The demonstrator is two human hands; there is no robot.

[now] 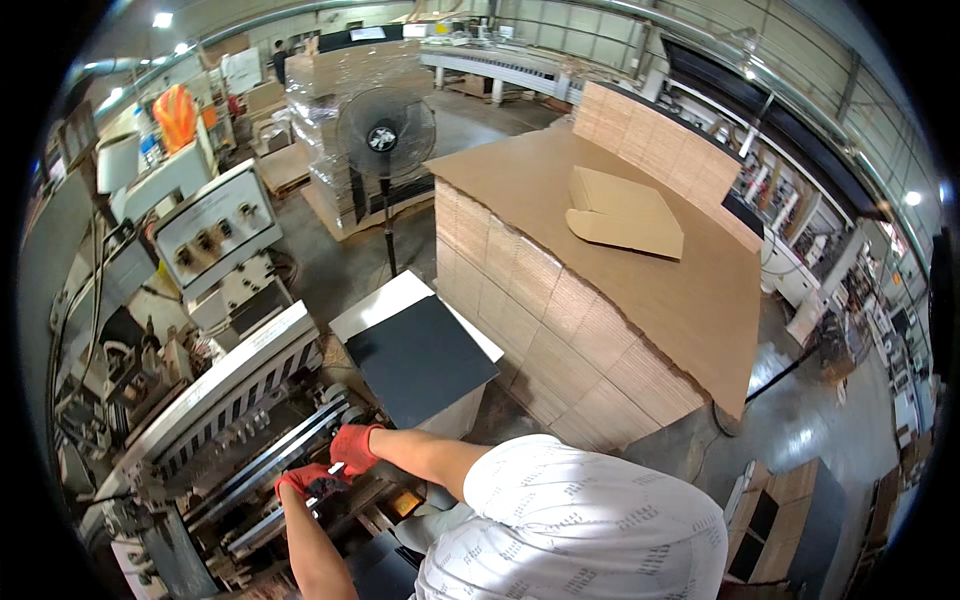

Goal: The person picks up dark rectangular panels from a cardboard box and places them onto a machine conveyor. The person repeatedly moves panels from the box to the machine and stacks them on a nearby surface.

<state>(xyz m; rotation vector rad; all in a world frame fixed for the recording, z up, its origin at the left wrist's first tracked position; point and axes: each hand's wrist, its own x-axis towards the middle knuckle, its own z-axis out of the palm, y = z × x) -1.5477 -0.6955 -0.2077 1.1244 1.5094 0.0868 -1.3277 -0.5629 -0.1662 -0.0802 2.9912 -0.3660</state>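
Observation:
Both my hands wear red gloves and are close together over the metal rails [265,465] of a machine. My left hand [308,478] has its fingers bent inward, beside the rails. Just above and to the right of it, my right hand [354,450] is closed, its fingertips near the left hand. A small pale piece [337,468] shows between the two hands; its kind is too small to tell. Beyond my right hand a black square panel [422,360] lies on top of a stack with a white sheet [385,303] under it.
Control box with knobs [215,228] stands at the left, above a striped guard [240,405]. A pedestal fan [385,138] stands ahead. To the right is a large stack of boards [560,330] covered by a brown sheet [520,170], with a cardboard piece [630,215] on it.

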